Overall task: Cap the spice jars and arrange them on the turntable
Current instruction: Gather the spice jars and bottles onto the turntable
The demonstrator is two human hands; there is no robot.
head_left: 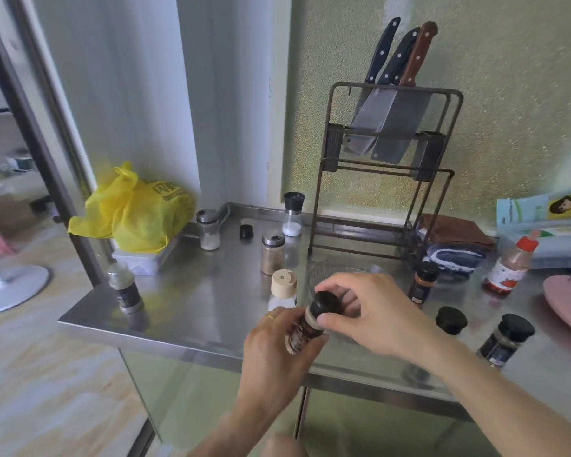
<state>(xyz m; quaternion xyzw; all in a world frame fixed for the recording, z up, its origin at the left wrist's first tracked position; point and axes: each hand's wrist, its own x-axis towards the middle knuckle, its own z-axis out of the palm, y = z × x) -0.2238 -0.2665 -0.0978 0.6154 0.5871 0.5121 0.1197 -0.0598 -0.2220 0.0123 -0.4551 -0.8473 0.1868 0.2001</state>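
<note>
Head view
Left hand: my left hand (277,351) sits low in the middle of the frame, wrapped tight around the body of a dark spice jar (302,334) and holding it tilted above the front edge of the table (192,301).
Right hand: my right hand (373,311) comes in from the lower right; thumb and fingers are pinched on the black cap (327,305) that sits at the mouth of that jar.
Glass dish: I see a clear round dish (323,272) just behind my hands, mostly hidden by the right one; I cannot tell whether it is the turntable.
Near jars: a jar with a beige lid (283,286) stands just left of the dish, and a brown spice jar with a metal top (272,253) stands behind it.
Far jars: a grinder with white grains (292,214) and a small shaker (208,230) stand toward the back edge, with a loose black cap (246,231) lying between them.
Left edge: a dark jar with a silver lid (126,288) stands alone near the table's left corner.
Right side: an orange-label jar (422,285), a second loose black cap (451,319), a black-lidded jar (506,339) and a red-topped bottle (511,265) stand apart from one another.
Background: a knife rack (389,159) stands at the wall, and a yellow bag (136,212) sits at the left.
</note>
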